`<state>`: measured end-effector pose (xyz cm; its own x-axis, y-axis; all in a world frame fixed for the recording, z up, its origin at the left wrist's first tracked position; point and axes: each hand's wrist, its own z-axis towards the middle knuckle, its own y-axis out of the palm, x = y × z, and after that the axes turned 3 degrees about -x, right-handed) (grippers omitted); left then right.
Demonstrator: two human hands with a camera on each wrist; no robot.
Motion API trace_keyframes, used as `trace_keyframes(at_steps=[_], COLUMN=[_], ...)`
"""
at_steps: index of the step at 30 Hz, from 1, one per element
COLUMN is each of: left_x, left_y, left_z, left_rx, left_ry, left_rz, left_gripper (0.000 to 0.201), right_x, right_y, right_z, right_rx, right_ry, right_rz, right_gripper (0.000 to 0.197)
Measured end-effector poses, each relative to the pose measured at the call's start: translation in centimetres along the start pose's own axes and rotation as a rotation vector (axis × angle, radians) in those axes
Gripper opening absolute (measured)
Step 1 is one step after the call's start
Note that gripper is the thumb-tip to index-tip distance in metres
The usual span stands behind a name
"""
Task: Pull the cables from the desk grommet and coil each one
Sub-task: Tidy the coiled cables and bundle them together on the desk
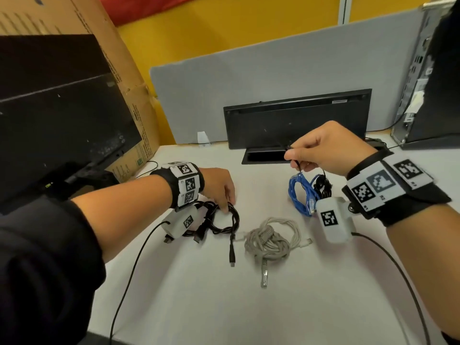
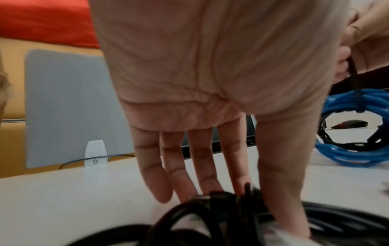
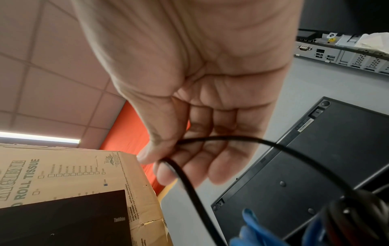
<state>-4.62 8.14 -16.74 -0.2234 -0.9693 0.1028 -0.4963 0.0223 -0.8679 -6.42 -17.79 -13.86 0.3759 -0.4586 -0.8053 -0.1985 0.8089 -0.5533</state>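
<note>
On a white office desk (image 1: 311,282), the right hand (image 1: 323,149) pinches a thin black cable (image 3: 189,188) above the grommet (image 1: 263,155); the left hand's (image 1: 217,185) straight fingers (image 2: 183,181) rest on a coiled black cable (image 1: 224,220).

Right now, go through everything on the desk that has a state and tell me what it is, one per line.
Black cable: coiled, lying flat, left hand touching it.
Grey cable: coiled, lying flat, untouched.
Blue cable: coiled, on the desk.
Thin black cable: pinched and lifted by right hand.
Grommet: lid open.
Keyboard: propped upright, back showing.
</note>
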Motion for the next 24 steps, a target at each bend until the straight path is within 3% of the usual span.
trace_keyframes(at_steps=[4, 7, 14, 17, 21, 24], left_x=[0.1, 0.2, 2.1, 3.8, 6.5, 8.4], left_y=[-0.1, -1.2, -4.2, -4.6, -4.3, -3.3], left_z=[0.3, -0.1, -0.1, 0.0, -0.2, -0.5], left_rx=[0.041, 0.146, 0.679, 0.83, 0.934, 0.91], left_ry=[0.007, 0.015, 0.018, 0.071, 0.135, 0.217], left_rz=[0.058, 0.055, -0.376, -0.584, -0.711, -0.705], left_gripper=[0.018, 0.018, 0.016, 0.014, 0.015, 0.014], right_x=[-0.2, -0.2, -0.2, -0.2, 0.0, 0.2], right_y=[0.1, 0.1, -0.4, -0.6, -0.6, -0.5], right_z=[-0.1, -0.1, -0.1, -0.2, -0.2, 0.0], right_rx=[0.003, 0.002, 0.031, 0.023, 0.021, 0.056], right_ry=[0.014, 0.021, 0.056, 0.083, 0.127, 0.138], right_rz=[-0.015, -0.04, -0.051, -0.078, -0.106, -0.119], right_gripper=[0.016, 0.017, 0.021, 0.026, 0.026, 0.026])
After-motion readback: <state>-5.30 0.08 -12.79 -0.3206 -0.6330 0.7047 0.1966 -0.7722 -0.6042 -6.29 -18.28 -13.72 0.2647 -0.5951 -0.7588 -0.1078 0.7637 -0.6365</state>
